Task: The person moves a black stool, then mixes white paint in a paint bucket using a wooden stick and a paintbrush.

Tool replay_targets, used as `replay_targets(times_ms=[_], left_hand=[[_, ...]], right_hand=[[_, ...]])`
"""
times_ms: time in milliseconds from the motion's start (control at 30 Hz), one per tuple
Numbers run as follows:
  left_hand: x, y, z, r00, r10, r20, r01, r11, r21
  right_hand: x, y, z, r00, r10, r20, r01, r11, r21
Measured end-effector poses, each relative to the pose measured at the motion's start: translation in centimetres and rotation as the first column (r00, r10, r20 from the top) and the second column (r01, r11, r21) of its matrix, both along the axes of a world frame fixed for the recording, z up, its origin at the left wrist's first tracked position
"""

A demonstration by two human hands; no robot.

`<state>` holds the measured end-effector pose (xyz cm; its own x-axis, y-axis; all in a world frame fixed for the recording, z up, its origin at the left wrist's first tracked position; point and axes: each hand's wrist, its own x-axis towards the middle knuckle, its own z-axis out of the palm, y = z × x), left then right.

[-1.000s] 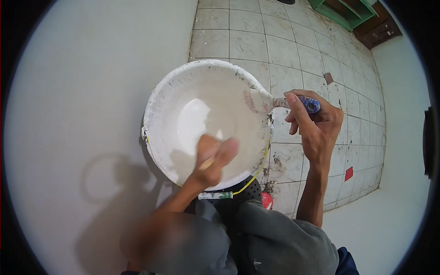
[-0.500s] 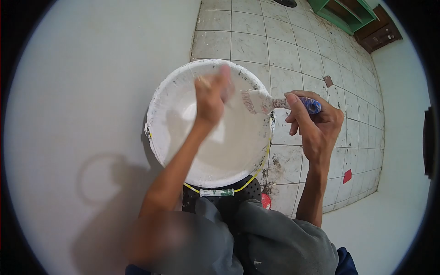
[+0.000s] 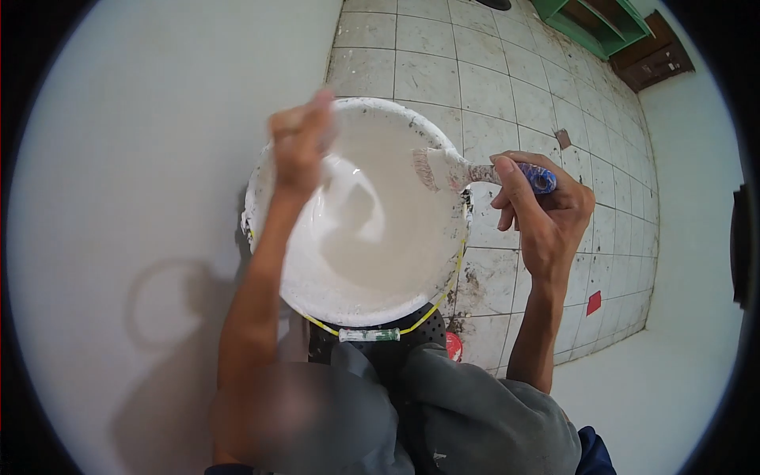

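A big white bucket (image 3: 388, 314) holds whitish paint (image 3: 396, 253) with a glossy swirl on its surface. Over its left side is my left hand (image 3: 299, 150), fingers closed and blurred by motion. Whatever it grips is hidden; I cannot make it out. My right hand (image 3: 546, 198) pinches the blue-speckled handle of a paintbrush (image 3: 443, 169) at the bucket's right rim. Its paint-coated bristles point left, above the paint.
The bucket rests on a black perforated stool (image 3: 423, 326); its yellow wire handle with a white grip (image 3: 369, 335) hangs toward me. A pale wall (image 3: 158, 158) stands close on the left. Stained tiles (image 3: 491, 277) and a green shelf unit (image 3: 594, 28) lie beyond.
My left hand has swung left across the bucket, and a bright swirl now shows in the paint. My right hand and the paintbrush stay nearly in place.
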<state>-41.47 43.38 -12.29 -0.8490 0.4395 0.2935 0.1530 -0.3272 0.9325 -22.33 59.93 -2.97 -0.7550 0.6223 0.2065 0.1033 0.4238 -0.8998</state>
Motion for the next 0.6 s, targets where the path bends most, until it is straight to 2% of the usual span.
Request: replay_targets(times_ms=[67, 133, 233, 333, 367, 400, 433, 467, 600], left_hand=[[1.5, 3.8, -0.2, 0.997, -0.009, -0.082, 0.008, 1.000, -0.015], [5.6, 4.6, 0.1, 0.990, -0.128, 0.053, 0.128, 0.992, 0.002], [11.0, 0.8, 0.5, 0.977, -0.211, 0.014, 0.210, 0.959, -0.191], [12.0, -4.7, 0.8, 0.946, -0.317, -0.061, 0.287, 0.913, -0.290], [12.1, -5.3, 0.2, 0.994, -0.087, 0.059, 0.097, 0.972, -0.215], [11.0, -6.3, 0.0, 0.985, -0.029, 0.168, 0.053, 0.989, -0.140], [10.0, -7.3, -0.1, 0.962, 0.024, 0.273, -0.008, 0.998, -0.062], [6.9, -8.6, 0.6, 0.936, -0.098, 0.337, 0.087, 0.995, 0.047], [0.6, -9.0, 2.5, 0.961, 0.027, 0.275, -0.038, 0.999, 0.037]], right_hand=[[-0.1, 0.2, 0.6, 1.000, -0.001, 0.005, 0.001, 1.000, -0.004], [-0.1, 0.1, 0.8, 0.999, -0.033, 0.005, 0.033, 0.999, -0.012], [0.0, 0.3, 0.6, 0.998, -0.061, -0.012, 0.061, 0.998, 0.013], [0.3, 0.4, 0.3, 0.997, -0.072, -0.012, 0.072, 0.997, 0.029], [0.3, 0.4, 0.3, 0.997, -0.070, -0.010, 0.071, 0.997, 0.032], [0.4, 0.4, 0.2, 0.998, -0.063, -0.004, 0.063, 0.998, 0.017], [0.4, 0.3, 0.3, 0.999, -0.051, 0.001, 0.051, 0.999, 0.003], [0.2, 0.3, 0.4, 0.999, -0.036, 0.007, 0.036, 0.999, -0.010], [-0.3, -0.2, 0.5, 1.000, 0.007, 0.000, -0.007, 1.000, -0.015]])
